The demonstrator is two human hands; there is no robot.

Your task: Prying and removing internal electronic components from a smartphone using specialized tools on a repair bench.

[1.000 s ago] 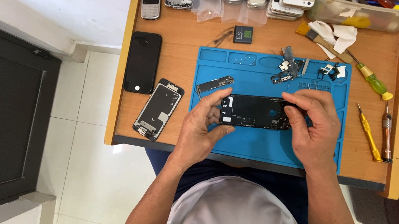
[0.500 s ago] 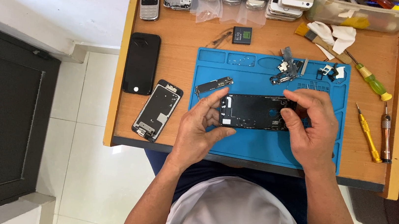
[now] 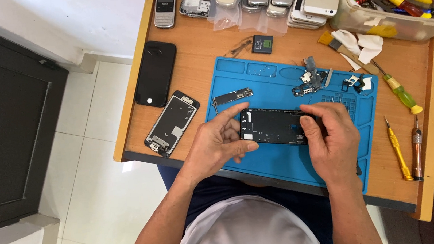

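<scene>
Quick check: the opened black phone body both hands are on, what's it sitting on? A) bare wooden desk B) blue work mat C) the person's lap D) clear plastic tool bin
B: the black phone body lies on the blue work mat, with the left hand at its left end and the right hand over its right end.

Black opened phone body (image 3: 274, 125), lying flat lengthwise on blue mat (image 3: 286, 163), insides up

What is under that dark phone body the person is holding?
Under the phone body lies the blue mat on the wooden desk. The left hand and right hand cover its ends, so anything beneath those parts is hidden.
</scene>
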